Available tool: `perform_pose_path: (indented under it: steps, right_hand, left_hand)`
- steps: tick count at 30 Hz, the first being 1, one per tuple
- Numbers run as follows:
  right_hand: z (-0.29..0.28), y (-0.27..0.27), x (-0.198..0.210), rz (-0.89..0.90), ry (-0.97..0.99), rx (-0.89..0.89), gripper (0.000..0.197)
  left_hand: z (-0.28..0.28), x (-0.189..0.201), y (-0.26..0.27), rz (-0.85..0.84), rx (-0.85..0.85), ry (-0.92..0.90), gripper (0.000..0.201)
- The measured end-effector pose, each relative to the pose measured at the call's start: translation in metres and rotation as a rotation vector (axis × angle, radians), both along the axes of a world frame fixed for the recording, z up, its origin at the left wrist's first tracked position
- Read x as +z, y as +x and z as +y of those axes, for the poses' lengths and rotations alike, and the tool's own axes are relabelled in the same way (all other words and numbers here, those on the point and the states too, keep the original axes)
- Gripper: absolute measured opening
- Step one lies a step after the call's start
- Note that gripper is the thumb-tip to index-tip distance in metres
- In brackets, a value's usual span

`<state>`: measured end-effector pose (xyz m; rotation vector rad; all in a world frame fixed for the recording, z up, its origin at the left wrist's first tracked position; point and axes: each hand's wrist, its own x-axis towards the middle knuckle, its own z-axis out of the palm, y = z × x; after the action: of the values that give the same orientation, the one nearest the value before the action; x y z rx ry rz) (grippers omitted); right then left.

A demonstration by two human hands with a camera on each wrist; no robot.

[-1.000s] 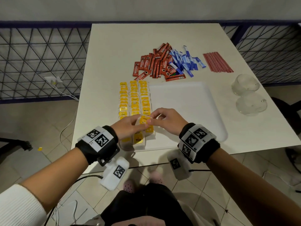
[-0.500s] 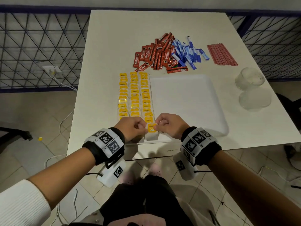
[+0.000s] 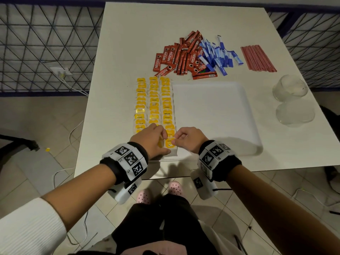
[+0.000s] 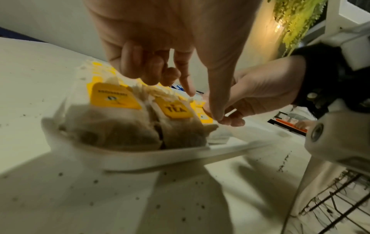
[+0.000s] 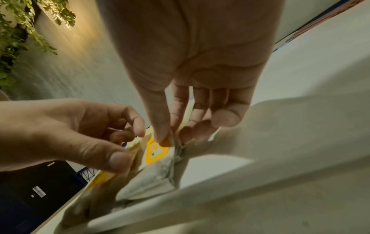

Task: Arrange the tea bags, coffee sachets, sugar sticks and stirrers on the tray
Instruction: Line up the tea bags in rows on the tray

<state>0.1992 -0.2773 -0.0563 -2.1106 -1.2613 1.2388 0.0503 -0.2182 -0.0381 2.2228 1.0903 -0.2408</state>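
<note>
A white tray [image 3: 211, 116] lies on the white table [image 3: 138, 34]. Three columns of yellow-tagged tea bags [image 3: 153, 103] fill its left part. At the near end of the right column lies one tea bag [image 3: 170, 143]. My right hand [image 3: 175, 141] pinches its yellow tag [image 5: 155, 152] between thumb and forefinger [image 5: 168, 134]. My left hand [image 3: 163, 138] has curled fingers, and its thumb [image 5: 118, 163] sits on that bag's left edge. Red coffee sachets [image 3: 182, 56], blue sugar sticks [image 3: 219, 56] and red stirrers [image 3: 257, 58] lie beyond the tray.
Two clear glasses [image 3: 289, 87] [image 3: 294, 113] stand right of the tray. The right part of the tray is bare. The table's front edge [image 3: 165, 176] runs just under my wrists. Wire mesh fencing [image 3: 46, 43] flanks the table on both sides.
Both hands have drawn towards the tray's near edge with the tea bag and brought it down at the near end of the right column.
</note>
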Motion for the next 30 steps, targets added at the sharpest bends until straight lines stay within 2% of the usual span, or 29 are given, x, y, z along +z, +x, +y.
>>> perform_pose_path:
  steps: [2, 6, 11, 15, 18, 24, 30]
  right_hand:
    - [0.001, 0.001, -0.002, -0.002, -0.014, 0.009, 0.024]
    - [0.0, 0.003, -0.002, 0.018, -0.021, 0.018, 0.026]
    - [0.003, 0.008, 0.005, 0.035, -0.013, 0.036, 0.026]
    - [0.017, 0.021, 0.027, 0.023, 0.001, 0.045, 0.025]
    - [0.035, 0.038, 0.048, -0.06, 0.009, 0.101, 0.027]
    - [0.072, 0.073, 0.087, -0.089, 0.079, 0.147, 0.025]
    - [0.094, 0.103, 0.108, -0.091, 0.08, 0.13, 0.022]
  left_hand:
    - [-0.002, 0.001, 0.003, 0.042, -0.041, 0.052, 0.045]
    - [-0.004, -0.002, 0.006, 0.119, -0.134, 0.139, 0.048]
    - [-0.004, 0.002, 0.006, 0.131, -0.134, 0.108, 0.046]
    - [0.012, 0.021, 0.008, 0.076, -0.007, -0.009, 0.024]
    - [0.035, 0.042, 0.021, 0.026, 0.138, -0.032, 0.016]
    - [0.082, 0.077, 0.047, -0.101, 0.38, -0.036, 0.016]
    - [0.112, 0.083, 0.06, -0.103, 0.455, -0.073, 0.018]
